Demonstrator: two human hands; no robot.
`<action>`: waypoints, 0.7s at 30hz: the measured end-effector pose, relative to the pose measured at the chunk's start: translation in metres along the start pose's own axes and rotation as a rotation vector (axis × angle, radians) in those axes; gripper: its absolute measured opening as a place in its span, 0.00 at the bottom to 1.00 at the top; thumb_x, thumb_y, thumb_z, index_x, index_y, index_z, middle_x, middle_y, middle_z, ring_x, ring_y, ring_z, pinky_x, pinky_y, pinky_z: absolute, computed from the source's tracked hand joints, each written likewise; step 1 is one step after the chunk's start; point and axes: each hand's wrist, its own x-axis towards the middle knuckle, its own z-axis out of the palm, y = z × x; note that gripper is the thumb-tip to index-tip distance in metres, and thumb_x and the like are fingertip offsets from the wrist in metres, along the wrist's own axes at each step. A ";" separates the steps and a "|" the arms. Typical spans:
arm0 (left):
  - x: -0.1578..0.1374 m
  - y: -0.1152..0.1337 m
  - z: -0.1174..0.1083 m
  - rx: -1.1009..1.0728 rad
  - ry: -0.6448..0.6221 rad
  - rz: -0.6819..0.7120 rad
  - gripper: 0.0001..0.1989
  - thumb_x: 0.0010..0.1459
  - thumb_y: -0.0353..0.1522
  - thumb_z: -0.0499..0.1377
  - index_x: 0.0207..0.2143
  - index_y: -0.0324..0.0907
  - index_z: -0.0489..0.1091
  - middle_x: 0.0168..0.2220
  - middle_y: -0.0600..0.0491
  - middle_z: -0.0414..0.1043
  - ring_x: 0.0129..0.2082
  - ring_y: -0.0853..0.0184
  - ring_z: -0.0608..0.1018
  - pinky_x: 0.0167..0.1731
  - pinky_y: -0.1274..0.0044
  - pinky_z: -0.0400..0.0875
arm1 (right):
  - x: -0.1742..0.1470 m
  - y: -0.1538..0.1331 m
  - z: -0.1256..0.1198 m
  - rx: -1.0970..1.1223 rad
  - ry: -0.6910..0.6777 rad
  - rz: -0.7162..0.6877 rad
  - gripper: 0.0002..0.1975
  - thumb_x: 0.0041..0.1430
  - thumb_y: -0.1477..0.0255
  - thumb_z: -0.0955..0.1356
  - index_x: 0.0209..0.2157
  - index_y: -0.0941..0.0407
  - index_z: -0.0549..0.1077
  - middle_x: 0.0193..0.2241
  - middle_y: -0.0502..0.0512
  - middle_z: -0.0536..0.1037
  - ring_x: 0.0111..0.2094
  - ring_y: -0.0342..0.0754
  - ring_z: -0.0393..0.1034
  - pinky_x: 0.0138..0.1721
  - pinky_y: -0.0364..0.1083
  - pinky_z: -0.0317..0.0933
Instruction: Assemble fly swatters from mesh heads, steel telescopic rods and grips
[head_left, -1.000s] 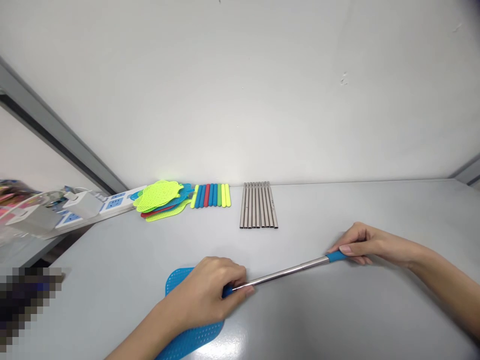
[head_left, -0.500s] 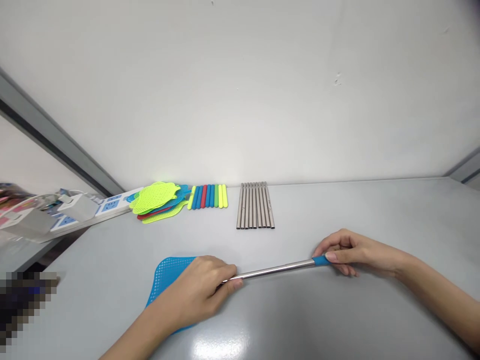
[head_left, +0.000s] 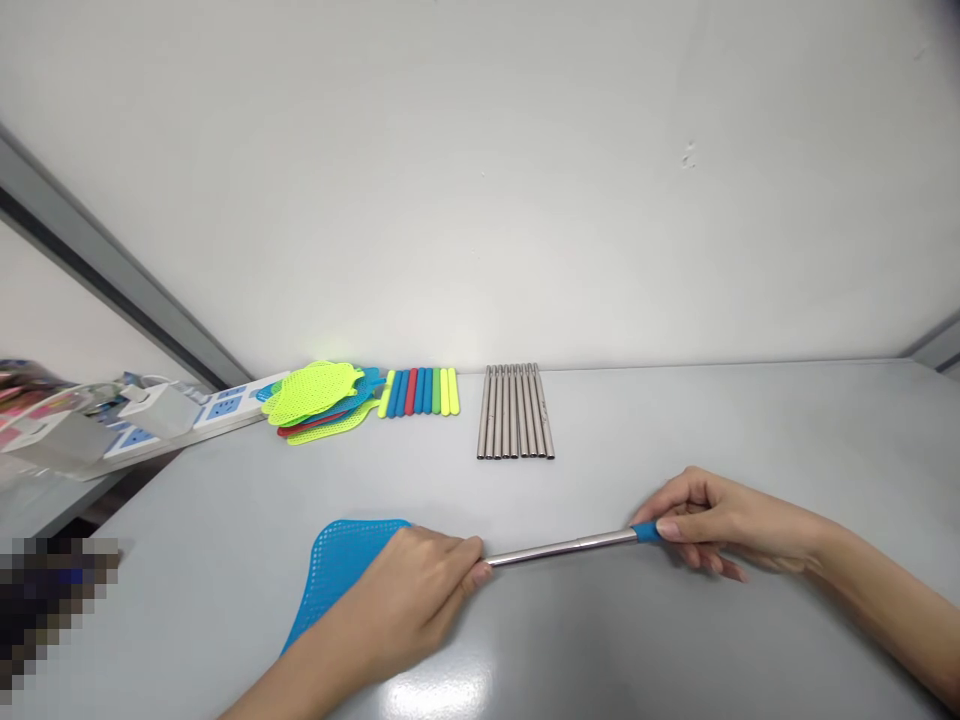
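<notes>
A fly swatter lies across the front of the grey table, with a blue perforated head [head_left: 345, 565], a shiny metal rod [head_left: 562, 549] and a blue handle grip [head_left: 646, 532]. My left hand [head_left: 431, 590] is closed around the rod's left end, where it meets the head, and covers that joint and part of the head. The blue grip is pinched between thumb and fingers of my right hand [head_left: 705, 520], whose lower fingers hang loose. Most of the grip's far end is hidden inside that hand.
At the back left lies a pile of yellow, blue and red swatter heads [head_left: 315, 392]. Beside it are several coloured handle grips [head_left: 420, 392] in a row, then several metal rods [head_left: 516, 412]. A white power strip [head_left: 214, 418] with plugged-in adapters runs along the left edge.
My left hand has slid slightly right along the rod, leaving less of it bare. The right hand keeps its pinch on the grip; its lower fingers stretch out a little more. The view shifted slightly.
</notes>
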 end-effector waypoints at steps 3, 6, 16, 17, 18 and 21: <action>-0.001 0.005 0.003 -0.013 -0.011 -0.008 0.16 0.61 0.35 0.36 0.24 0.42 0.55 0.20 0.55 0.63 0.19 0.70 0.65 0.22 0.77 0.51 | 0.000 0.003 -0.002 0.008 -0.015 0.033 0.15 0.48 0.68 0.68 0.37 0.61 0.74 0.14 0.47 0.67 0.12 0.34 0.56 0.08 0.33 0.51; -0.003 0.008 0.004 -0.036 -0.022 -0.024 0.16 0.61 0.35 0.36 0.24 0.42 0.55 0.20 0.55 0.63 0.20 0.69 0.66 0.22 0.78 0.52 | 0.002 0.006 -0.002 0.004 -0.014 0.039 0.15 0.48 0.68 0.68 0.38 0.61 0.74 0.13 0.47 0.66 0.11 0.34 0.56 0.08 0.33 0.51; -0.004 0.009 0.005 -0.062 -0.037 -0.050 0.17 0.61 0.36 0.36 0.24 0.42 0.56 0.20 0.56 0.63 0.20 0.69 0.67 0.22 0.78 0.53 | 0.005 0.006 0.001 -0.031 0.019 0.015 0.17 0.45 0.68 0.70 0.39 0.59 0.74 0.14 0.48 0.68 0.13 0.35 0.57 0.08 0.33 0.51; -0.004 0.009 0.006 -0.065 -0.040 -0.054 0.17 0.61 0.36 0.36 0.25 0.42 0.56 0.20 0.56 0.64 0.20 0.69 0.68 0.23 0.78 0.53 | 0.005 0.007 0.001 -0.036 0.018 0.014 0.17 0.45 0.68 0.70 0.39 0.59 0.74 0.14 0.48 0.68 0.13 0.35 0.57 0.08 0.33 0.51; -0.004 0.009 0.006 -0.066 -0.041 -0.058 0.16 0.61 0.35 0.36 0.25 0.42 0.56 0.20 0.56 0.64 0.21 0.69 0.68 0.23 0.78 0.54 | 0.005 0.007 0.002 -0.040 0.017 0.012 0.17 0.45 0.68 0.70 0.39 0.59 0.74 0.14 0.48 0.68 0.13 0.35 0.57 0.08 0.33 0.51; -0.005 0.009 0.006 -0.054 -0.033 -0.058 0.17 0.61 0.35 0.36 0.25 0.42 0.57 0.20 0.55 0.64 0.21 0.69 0.68 0.23 0.78 0.54 | 0.005 0.006 0.002 -0.052 0.020 0.003 0.17 0.45 0.68 0.70 0.38 0.60 0.74 0.14 0.48 0.68 0.13 0.35 0.57 0.08 0.33 0.52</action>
